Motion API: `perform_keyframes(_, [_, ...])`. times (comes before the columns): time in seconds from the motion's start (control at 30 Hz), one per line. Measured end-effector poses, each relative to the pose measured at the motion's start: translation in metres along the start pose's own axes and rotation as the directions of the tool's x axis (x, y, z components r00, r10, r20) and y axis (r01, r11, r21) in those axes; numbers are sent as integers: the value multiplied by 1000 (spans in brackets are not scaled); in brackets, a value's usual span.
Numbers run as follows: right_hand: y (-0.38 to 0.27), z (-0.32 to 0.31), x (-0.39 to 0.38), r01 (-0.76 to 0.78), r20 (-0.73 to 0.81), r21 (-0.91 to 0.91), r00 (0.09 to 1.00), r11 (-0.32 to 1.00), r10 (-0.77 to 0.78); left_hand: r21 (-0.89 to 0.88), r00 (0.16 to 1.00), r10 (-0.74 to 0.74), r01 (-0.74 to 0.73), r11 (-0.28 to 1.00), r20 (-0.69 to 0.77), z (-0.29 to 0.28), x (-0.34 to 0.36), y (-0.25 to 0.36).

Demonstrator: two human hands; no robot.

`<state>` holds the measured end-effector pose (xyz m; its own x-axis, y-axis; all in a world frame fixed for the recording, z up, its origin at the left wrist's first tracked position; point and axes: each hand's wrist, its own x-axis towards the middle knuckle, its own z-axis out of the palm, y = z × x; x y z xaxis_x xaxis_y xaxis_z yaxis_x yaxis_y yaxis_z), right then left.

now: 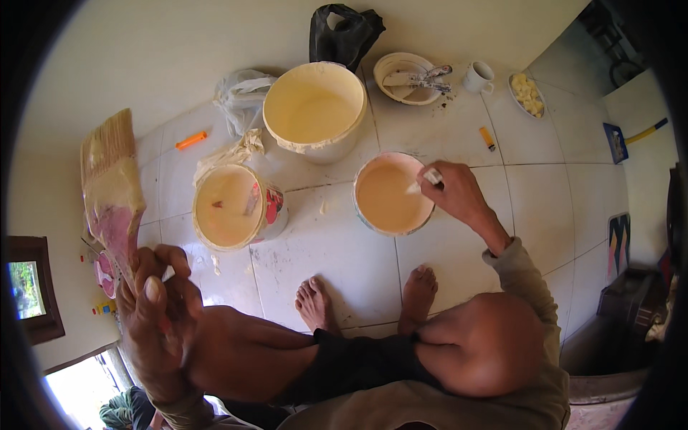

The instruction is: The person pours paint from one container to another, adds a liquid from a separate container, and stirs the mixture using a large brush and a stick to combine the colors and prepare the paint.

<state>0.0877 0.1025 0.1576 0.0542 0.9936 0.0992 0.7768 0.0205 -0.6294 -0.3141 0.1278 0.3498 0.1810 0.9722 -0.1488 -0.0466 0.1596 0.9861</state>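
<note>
My left hand grips a wide paintbrush upright at the left, its bristles coated in pale cream. My right hand pinches a light-coloured tool, hard to make out, over the rim of a bucket of peach liquid. Left of it stands another bucket with similar liquid and small bits inside. Behind these is a larger cream bucket with paint on its rim.
Along the wall lie plastic bags, a bowl of scrapers, a mug, a plate of pale pieces and two orange objects. My bare feet are on the tiles. A blue-bladed tool leans at the right.
</note>
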Motion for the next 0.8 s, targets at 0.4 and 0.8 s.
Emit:
perform_keyframes(0.4, [-4,3,18,34,-92,118,995,992,-23,-405,989,-144,150,902,45,30,-41,-21])
perform_keyframes(0.8, [6,7,5,18,-147,126,989,992,1,-445,963,-244,269,854,114,31,-26,-34])
